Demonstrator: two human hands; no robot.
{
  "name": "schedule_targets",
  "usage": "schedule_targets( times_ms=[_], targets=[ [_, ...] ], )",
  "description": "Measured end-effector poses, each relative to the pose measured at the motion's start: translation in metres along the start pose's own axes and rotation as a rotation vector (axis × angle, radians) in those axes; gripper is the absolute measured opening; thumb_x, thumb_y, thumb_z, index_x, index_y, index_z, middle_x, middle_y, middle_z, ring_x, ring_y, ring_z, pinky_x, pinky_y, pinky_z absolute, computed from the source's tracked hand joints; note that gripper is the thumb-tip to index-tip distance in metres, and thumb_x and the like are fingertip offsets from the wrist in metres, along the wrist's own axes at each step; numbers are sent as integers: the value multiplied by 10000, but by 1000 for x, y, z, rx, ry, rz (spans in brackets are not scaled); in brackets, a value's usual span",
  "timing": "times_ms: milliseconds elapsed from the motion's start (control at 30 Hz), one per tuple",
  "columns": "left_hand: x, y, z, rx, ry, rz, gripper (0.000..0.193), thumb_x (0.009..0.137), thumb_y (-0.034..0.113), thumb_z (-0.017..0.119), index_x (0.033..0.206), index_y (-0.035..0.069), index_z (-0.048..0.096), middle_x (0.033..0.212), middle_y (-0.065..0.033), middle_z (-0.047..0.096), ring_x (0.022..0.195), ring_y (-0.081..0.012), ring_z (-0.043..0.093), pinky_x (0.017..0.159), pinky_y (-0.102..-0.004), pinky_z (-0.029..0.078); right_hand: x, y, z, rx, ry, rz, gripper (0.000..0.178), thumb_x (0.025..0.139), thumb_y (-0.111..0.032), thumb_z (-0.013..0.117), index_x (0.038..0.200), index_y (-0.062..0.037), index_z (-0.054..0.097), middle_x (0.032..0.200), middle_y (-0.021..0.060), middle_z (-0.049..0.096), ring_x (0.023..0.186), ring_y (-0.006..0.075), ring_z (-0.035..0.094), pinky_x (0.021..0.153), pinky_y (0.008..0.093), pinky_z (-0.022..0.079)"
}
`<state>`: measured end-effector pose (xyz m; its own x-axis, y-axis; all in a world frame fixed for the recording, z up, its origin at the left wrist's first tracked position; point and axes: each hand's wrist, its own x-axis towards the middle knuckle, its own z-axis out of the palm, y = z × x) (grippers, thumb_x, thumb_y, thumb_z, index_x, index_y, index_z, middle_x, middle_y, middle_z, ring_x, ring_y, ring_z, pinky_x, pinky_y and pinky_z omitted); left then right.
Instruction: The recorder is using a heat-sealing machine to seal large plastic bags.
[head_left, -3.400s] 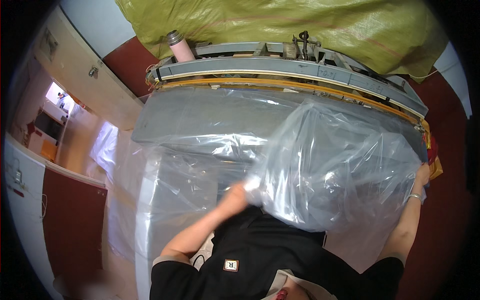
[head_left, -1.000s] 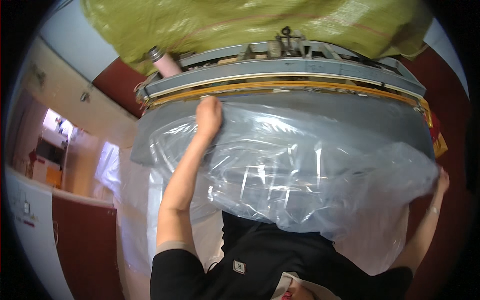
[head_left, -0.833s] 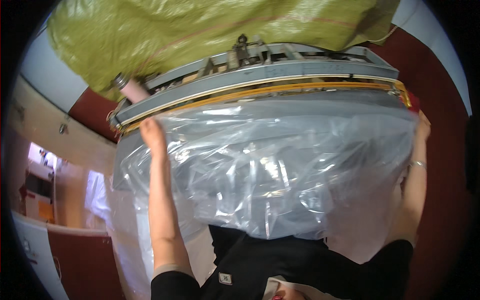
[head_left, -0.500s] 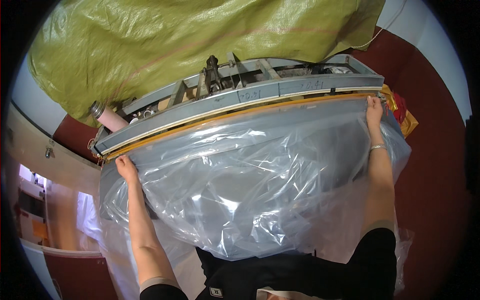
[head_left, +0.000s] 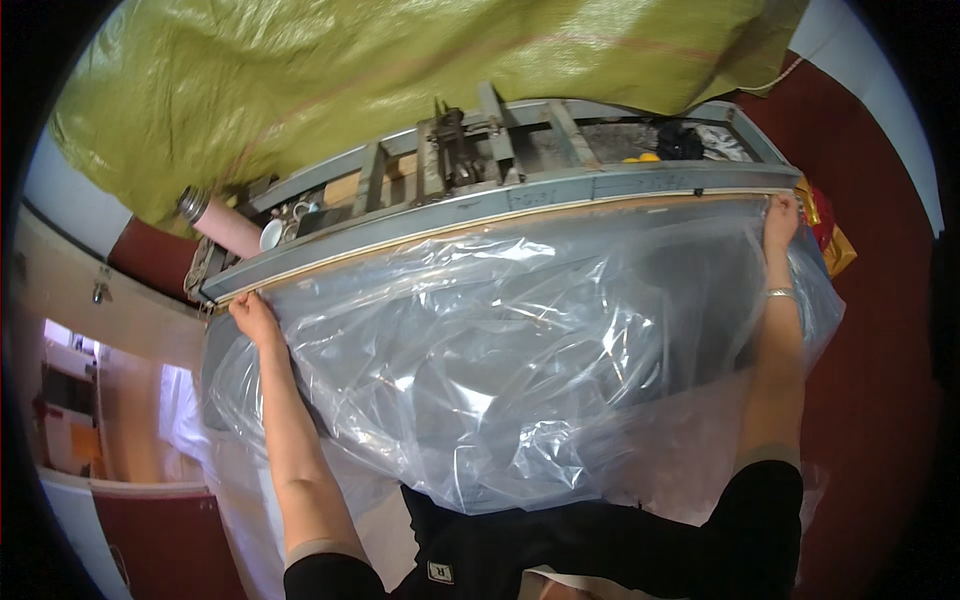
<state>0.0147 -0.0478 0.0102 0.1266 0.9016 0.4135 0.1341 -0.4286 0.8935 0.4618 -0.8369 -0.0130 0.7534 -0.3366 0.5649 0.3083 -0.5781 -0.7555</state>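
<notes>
A wide sheet of clear plastic film (head_left: 480,380) spreads in front of me, wrinkled and shiny, over a grey surface. My left hand (head_left: 254,318) is closed on the film's far left corner, close against a long grey metal bar (head_left: 430,219). My right hand (head_left: 781,222) grips the far right corner with bent fingers, beside the bar's right end. Between the two hands the film's far edge runs along the bar, where a pale strip and a thin orange-brown line show. Whether the edge lies under the bar cannot be made out.
Behind the bar is a metal frame with crosspieces and a dark bracket (head_left: 450,150). A pink flask (head_left: 225,225) and a white cup (head_left: 271,234) lie at its left. A yellow-green tarp (head_left: 400,70) covers the background. Gold and red wrapping (head_left: 832,235) sits at the right end.
The bar and its frame have tilted down toward the film, and the orange strip beneath is now mostly covered. Both hands keep their hold on the corners. The view has shifted slightly.
</notes>
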Motion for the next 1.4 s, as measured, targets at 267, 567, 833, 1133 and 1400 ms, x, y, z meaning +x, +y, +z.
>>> schedule_targets(
  times_ms=[267, 567, 833, 1133, 1400],
  targets=[
    [-5, 6, -4, -97, -69, -49, 103, 799, 128, 514, 836, 46, 463, 667, -5, 475, 494, -80, 413, 443, -215, 362, -19, -56, -9, -23, 99, 11, 182, 813, -151, 535, 947, -29, 547, 853, 95, 582, 791, 179, 552, 736, 285, 426],
    [-59, 108, -129, -469, -351, 190, 75, 831, 40, 517, 873, 55, 457, 692, 16, 469, 591, -52, 433, 542, -186, 368, -195, -379, 46, 381, -612, -762, 153, 767, -137, 599, 846, -16, 549, 817, 88, 551, 765, 194, 545, 693, 281, 427],
    [-42, 66, -213, -234, -17, 200, 153, 826, 169, 575, 856, 30, 518, 858, -38, 555, 712, -97, 483, 670, -219, 398, -309, -414, 61, 473, -1331, -425, 155, 782, -160, 604, 758, -14, 557, 659, -15, 530, 641, 86, 494, 597, 217, 394],
    [-135, 19, -228, 733, -601, 575, 573, 754, 235, 606, 1245, 30, 393, 1306, -199, 347, 1232, -370, 284, 976, -451, 251, -168, -173, -55, -123, -799, -286, 193, 761, -163, 610, 686, -16, 510, 558, 20, 441, 547, 90, 385, 512, 248, 352],
    [-306, 83, -230, 222, -1255, 331, 646, 746, 312, 625, 1264, 36, 355, 1347, -169, 289, 1256, -338, 248, 998, -399, 250, -119, -82, -155, -600, -543, -236, 258, 831, -261, 518, 771, -12, 485, 676, 179, 533, 625, 327, 506, 588, 380, 402]
  ],
)
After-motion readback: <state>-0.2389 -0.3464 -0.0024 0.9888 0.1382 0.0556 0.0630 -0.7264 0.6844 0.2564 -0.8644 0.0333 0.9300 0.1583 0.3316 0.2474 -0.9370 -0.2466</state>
